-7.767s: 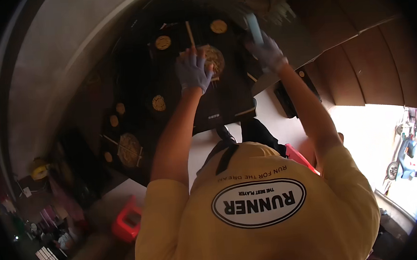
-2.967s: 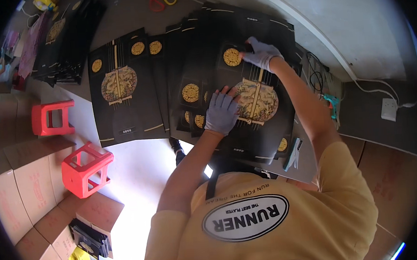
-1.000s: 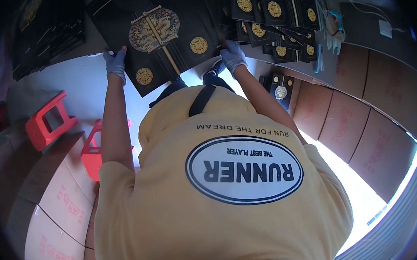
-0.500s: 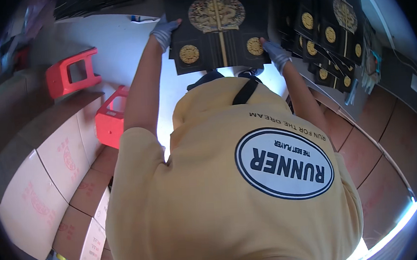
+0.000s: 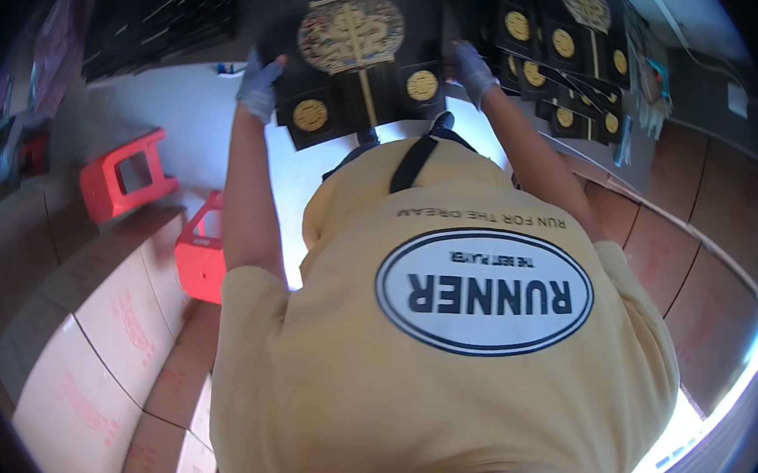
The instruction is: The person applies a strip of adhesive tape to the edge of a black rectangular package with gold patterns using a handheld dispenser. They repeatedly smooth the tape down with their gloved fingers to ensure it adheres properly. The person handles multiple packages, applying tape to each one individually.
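In front of me lies a stack of flat black printed sheets [image 5: 401, 46] with a gold dragon emblem, a gold centre stripe and gold round medallions. The lower edges of the stack are slightly uneven. My left hand [image 5: 260, 88], in a pale thin glove with bare fingertips, is closed at the stack's left edge, thumb on top. At the right edge is my right hand [image 5: 475, 76], gloved alike, thumb up against the side; its other fingers are hidden. More black sheets with the same gold print [image 5: 589, 42] lie fanned out to the right.
Dark stacked sheets [image 5: 158, 28] lie at the far left. Two red plastic stools [image 5: 201, 262] stand on the floor at left, cardboard boxes [image 5: 79, 407] behind them. More cartons [image 5: 662, 261] line the right side. Gloves [image 5: 653, 99] hang at the table's right edge.
The stack and both hands have shifted left in the picture, and the surroundings have shifted a little too. My right hand has slid farther up along the stack's right edge.
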`<state>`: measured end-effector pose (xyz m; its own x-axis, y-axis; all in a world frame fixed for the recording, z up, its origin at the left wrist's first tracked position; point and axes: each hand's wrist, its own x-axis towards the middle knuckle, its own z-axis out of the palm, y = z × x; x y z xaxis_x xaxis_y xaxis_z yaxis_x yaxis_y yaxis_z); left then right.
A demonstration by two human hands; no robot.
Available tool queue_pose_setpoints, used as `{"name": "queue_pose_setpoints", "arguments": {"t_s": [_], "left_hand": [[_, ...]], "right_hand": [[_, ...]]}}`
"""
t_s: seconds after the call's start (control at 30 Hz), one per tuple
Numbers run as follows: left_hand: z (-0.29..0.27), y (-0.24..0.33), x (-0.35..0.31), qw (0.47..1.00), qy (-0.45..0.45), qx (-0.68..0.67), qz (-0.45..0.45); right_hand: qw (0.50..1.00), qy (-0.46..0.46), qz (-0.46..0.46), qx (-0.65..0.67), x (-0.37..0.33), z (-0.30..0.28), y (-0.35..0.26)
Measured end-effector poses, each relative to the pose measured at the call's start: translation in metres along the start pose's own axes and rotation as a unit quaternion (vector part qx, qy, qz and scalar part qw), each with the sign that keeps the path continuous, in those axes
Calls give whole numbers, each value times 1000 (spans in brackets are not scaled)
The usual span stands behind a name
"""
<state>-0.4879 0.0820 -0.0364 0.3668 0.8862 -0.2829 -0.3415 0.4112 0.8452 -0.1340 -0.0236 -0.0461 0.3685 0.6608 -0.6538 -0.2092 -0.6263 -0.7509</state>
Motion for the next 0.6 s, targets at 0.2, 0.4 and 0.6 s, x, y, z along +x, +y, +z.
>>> {"name": "queue_pose_setpoints", "arguments": {"t_s": [0.2, 0.4, 0.6], "left_hand": [[-7, 11, 13, 999, -14, 50, -15], [-12, 20, 8, 998, -48, 3, -31], [14, 48, -4, 998, -13, 50, 39]], "right_hand": [[909, 73, -216, -348, 30, 0, 0], [986, -80, -70, -129, 11, 19, -28], [968, -247, -45, 14, 23, 6, -70]]}}
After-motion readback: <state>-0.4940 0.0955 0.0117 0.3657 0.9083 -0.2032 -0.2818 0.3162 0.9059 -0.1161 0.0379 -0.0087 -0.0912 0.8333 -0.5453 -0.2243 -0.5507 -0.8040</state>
